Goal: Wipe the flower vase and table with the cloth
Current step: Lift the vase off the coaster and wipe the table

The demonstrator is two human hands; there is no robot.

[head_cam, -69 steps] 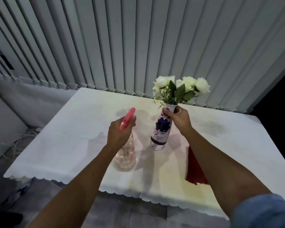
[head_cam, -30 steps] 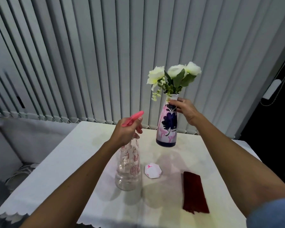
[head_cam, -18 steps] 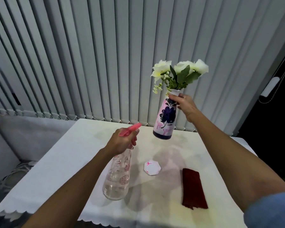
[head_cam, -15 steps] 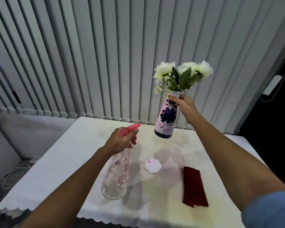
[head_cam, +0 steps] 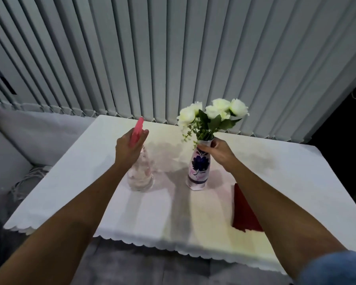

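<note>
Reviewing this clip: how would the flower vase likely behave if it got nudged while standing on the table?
The flower vase looks tall and narrow, with the flowers adding height, so it probably tips easily. Its glossy painted surface suggests ceramic: likely slippery and breakable. The right hand grips only its neck.

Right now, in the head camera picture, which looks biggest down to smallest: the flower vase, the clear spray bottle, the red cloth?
1. Red cloth, though it lies nearest the camera, which may flatter it.
2 and 3. Flower vase and spray bottle: too alike to rank, both partly covered by hands.
</note>
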